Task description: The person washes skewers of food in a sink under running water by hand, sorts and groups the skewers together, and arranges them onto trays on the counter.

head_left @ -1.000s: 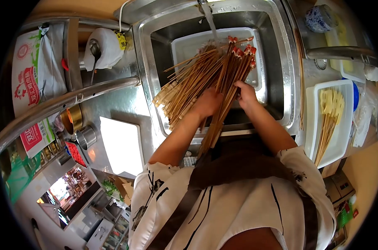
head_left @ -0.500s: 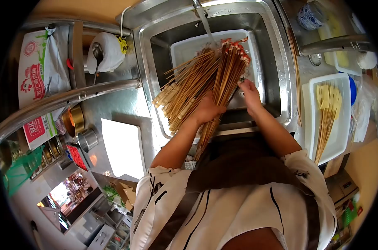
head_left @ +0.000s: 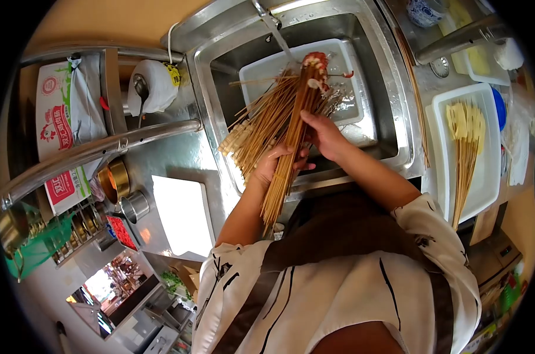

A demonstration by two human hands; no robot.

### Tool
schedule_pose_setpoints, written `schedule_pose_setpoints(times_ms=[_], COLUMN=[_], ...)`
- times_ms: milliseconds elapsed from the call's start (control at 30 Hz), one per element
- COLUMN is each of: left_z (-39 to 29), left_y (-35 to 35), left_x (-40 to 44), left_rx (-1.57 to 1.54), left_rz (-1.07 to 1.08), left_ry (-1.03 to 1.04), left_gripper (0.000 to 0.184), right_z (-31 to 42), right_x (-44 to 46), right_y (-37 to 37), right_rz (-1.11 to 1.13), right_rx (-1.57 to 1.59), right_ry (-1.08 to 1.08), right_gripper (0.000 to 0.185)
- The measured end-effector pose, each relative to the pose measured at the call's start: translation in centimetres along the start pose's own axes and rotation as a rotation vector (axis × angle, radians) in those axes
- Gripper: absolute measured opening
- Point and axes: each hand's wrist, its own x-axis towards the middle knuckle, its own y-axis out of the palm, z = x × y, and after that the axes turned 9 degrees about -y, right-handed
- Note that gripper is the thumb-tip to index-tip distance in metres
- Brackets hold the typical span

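Note:
My left hand (head_left: 275,163) is wrapped round the lower part of a bundle of skewers (head_left: 301,97), its bare stick ends pointing toward my apron. Red and white food pieces sit on the bundle's far tips, close to the running water (head_left: 286,48). Higher up, my right hand (head_left: 325,135) grips the same bundle from the right, thumb along the sticks. Under and left of it lie more skewers (head_left: 261,118) with pale pieces at their near left ends. They rest in a white plastic tub (head_left: 350,74) standing in the steel sink (head_left: 391,106).
The faucet (head_left: 267,20) runs at the back of the sink. On the right, a white tray (head_left: 486,177) holds skewers with yellow pieces (head_left: 465,121). A white board (head_left: 182,215) lies on the left counter. Steel rails (head_left: 155,131) cross both sides.
The red-tipped bundle is drawn together more tightly and shifted left. My right hand has moved left from its edge onto the sticks. The view has turned slightly.

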Motion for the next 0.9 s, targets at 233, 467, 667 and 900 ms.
schedule_pose_setpoints(times_ms=[233, 467, 667, 900], left_z=[-1.5, -1.2, 0.3, 2.0], left_y=[0.7, 0.4, 1.3, 1.6], left_x=[-1.4, -1.7, -2.2, -3.8], left_rx=[0.308, 0.091, 0.018, 0.257], left_rz=[-0.436, -0.253, -0.152, -0.365], left_ry=[-0.149, 0.061, 0.123, 0.097], left_gripper=[0.031, 0.037, 0.034, 0.041], right_z=[-1.6, -0.6, -0.1, 0.2], right_x=[1.2, 0.9, 1.4, 8.1], right_y=[1.6, 1.8, -0.6, -9.5], right_rz=[-0.213, -0.22, -0.273, -0.389], right_rx=[-0.357, -0.34, -0.459, -1.075], right_ry=[-0.277, -0.113, -0.181, -0.644], right_gripper=[0.043, 0.038, 0.034, 0.03])
